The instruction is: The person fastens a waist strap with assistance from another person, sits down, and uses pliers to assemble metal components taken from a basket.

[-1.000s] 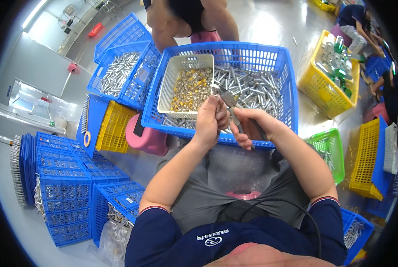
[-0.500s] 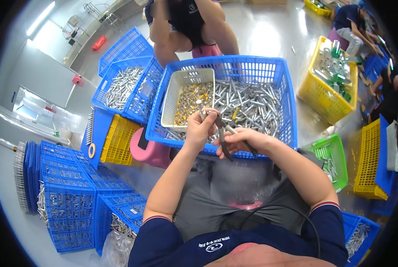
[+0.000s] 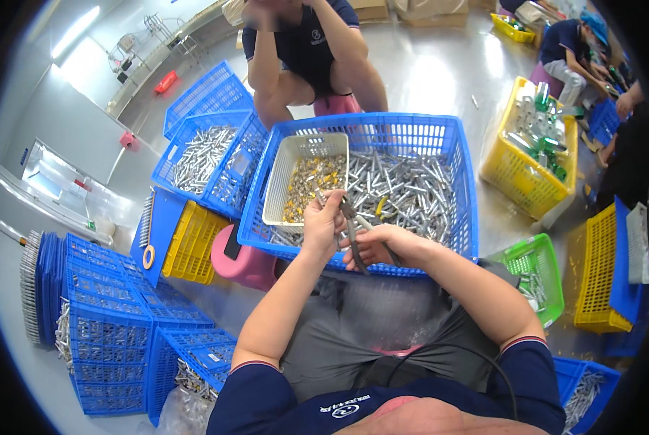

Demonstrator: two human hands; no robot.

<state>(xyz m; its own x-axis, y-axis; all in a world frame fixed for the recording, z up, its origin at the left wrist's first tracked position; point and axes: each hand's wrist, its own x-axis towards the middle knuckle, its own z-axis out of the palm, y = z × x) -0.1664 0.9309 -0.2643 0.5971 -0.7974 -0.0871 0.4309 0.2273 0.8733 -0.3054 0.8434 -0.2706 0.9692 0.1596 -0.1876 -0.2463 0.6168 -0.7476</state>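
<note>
right hand (image 3: 399,244) loosely curled, holding grey pliers (image 3: 351,231) by parted handles. left hand (image 3: 321,223), fingers bunched at the pliers' head; cannot tell what they grip. pliers by near rim of blue crate (image 3: 284,248), which holds white basket (image 3: 279,174), metal tubes (image 3: 411,181).

1. Your pliers (image 3: 352,235) looked like dark, mostly matt metal.
2. The rods (image 3: 411,181) before you were shiny metal.
3. Your large blue basket (image 3: 466,196) was smooth plastic.
4. Your grey trousers (image 3: 308,322) were matt cloth.
5. The floor (image 3: 429,72) beyond looked smooth and glossy.
</note>
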